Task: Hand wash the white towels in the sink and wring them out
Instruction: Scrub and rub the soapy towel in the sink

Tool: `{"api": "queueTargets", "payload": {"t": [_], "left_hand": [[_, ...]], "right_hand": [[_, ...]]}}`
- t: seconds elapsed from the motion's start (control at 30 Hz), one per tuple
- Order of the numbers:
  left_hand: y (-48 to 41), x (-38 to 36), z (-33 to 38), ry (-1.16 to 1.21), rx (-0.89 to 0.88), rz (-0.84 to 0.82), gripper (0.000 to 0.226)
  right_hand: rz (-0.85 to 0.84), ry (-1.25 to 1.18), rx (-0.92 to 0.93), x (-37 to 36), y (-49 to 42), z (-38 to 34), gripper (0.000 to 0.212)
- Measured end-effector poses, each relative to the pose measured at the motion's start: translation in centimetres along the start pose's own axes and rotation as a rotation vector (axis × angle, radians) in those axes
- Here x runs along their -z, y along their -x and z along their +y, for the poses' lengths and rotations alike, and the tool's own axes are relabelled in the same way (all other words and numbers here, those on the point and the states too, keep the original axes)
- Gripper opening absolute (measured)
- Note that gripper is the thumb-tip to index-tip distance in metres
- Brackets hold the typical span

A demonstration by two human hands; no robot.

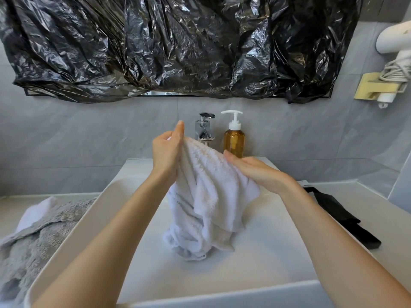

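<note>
Towel (209, 196), white and bunched, hangs over the sink (278, 252), its lower folds resting on the basin floor while its top edge is lifted toward the faucet (204, 126). Holding it up this way probably lets the cloth fall open so the edge can be rubbed or gathered for wringing. The left hand (166, 150) grips the upper corner, fingers closed on the fabric with the thumb pointing up. The right hand (255, 172) lies over the top edge further along, fingers curled down onto the cloth and clamped on it. No running water shows, and whether the towel is wet I cannot tell. An amber soap dispenser (233, 138) stands just beside the faucet, within reach for washing. A grey towel (33, 236) lies on the tabletop (6, 214) left of the basin, and a black folded item (342, 216) lies to the right.
</note>
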State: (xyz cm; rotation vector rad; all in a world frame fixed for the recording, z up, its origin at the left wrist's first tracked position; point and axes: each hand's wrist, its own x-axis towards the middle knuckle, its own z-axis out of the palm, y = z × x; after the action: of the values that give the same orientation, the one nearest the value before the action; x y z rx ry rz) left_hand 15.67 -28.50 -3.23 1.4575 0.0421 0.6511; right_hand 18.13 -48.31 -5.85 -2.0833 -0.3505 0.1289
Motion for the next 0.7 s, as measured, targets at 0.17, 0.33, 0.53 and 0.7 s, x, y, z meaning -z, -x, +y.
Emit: {"api": "queueTargets", "payload": {"t": [0.17,0.33,0.53,0.7], "left_hand": [[0.3,-0.1,-0.4,-0.145,-0.154,0.089,0.052],[3.1,-3.2,-1.1,0.047,0.047,-0.060,0.046],[5.5,-4.9,-2.7,0.032,0.135,-0.247,0.048],[4.5,-4.4,-2.1,0.059,0.166,-0.049,0.051]], "right_hand": [[0.455,-0.368,0.316,-0.9,0.0,-3.0,0.059],[0.541,-0.304,0.410,-7.3,1.6,-4.8,0.052],[0.767,-0.317,0.161,-5.1,-0.4,-4.4,0.051],[0.678,-0.258,0.179,-7.4,1.0,-3.8,0.053]]}}
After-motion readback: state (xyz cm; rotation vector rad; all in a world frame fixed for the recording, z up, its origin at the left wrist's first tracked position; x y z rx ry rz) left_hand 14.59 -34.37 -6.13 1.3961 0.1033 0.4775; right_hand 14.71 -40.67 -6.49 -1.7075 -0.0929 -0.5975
